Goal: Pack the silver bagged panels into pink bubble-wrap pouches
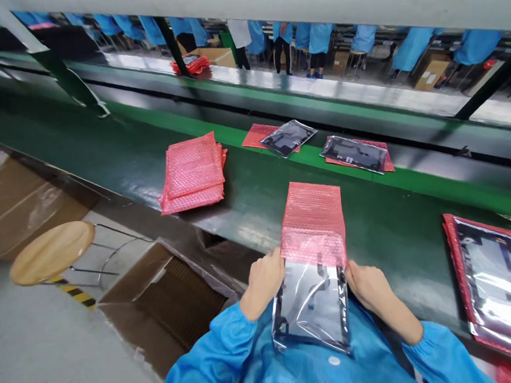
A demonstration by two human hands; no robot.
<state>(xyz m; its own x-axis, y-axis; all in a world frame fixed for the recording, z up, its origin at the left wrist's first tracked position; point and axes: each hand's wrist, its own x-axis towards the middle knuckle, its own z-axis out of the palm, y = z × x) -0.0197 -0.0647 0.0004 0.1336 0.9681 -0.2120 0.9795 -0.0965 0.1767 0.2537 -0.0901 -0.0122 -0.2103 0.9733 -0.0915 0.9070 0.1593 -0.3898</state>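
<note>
Left hand (265,279) and right hand (371,287) pinching opposite edges of pink bubble bag (313,211), film-wrapped panel (314,307) partly inside, bag stack (194,168) left.

One half-sleeved panel (313,304), two panels (290,137) on the green strip (430,186), one near pouch pile (195,166), one near stool (52,251)

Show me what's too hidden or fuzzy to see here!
All in the head view:
Upper end of the wrapped panel: covered by the pink bubble bag.
Some fingertips of the left hand and right hand: tucked underneath.
Far-right stack: cut off by the right edge.
Heads of people in blue: behind the pale beam.
White marks on a distant box: too small.
</note>
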